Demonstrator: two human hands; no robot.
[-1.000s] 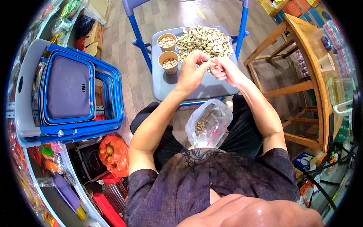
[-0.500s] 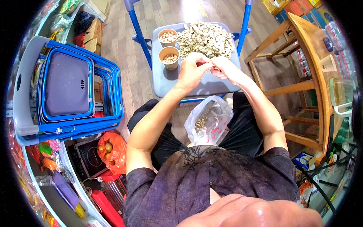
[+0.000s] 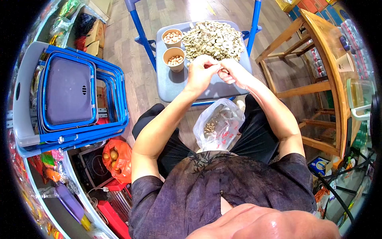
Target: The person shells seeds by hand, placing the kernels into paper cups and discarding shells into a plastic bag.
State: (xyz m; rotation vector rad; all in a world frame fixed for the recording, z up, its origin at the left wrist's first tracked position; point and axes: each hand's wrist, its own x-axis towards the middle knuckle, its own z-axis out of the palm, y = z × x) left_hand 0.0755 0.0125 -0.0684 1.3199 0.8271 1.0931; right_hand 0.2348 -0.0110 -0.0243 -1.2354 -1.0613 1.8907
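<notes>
Left hand [image 3: 200, 72] and right hand [image 3: 234, 72] are meeting over the near half of the grey chair [image 3: 169, 88], just short of the pile [image 3: 215, 39]. Each grip is pinching inward, fingertips coming together; fingers are hiding the spot, so cannot tell whether anything small is sitting between them. Right hand's other fingers are curling toward the palm.

Pile of flat, pale greenish pieces is covering the far right of the seat. Left of it, far cup [image 3: 175, 44] and near cup [image 3: 175, 69] are standing upright, close together, both holding small tan to pinkish nuts [image 3: 175, 60]. Near cup is standing left of the left hand, apart from it.

Clear bag [image 3: 234, 119] is gaping open between the legs [image 3: 260, 129], just on the person's side of the chair; brown bits [image 3: 209, 127] are lying inside.

Left side: folded chairs [image 3: 69, 89] are standing stacked; below them, orange bag [image 3: 124, 160] is holding round yellowish items [image 3: 114, 155]. Right side: wooden surface [image 3: 324, 47] is bearing a third cup [image 3: 344, 63].
</notes>
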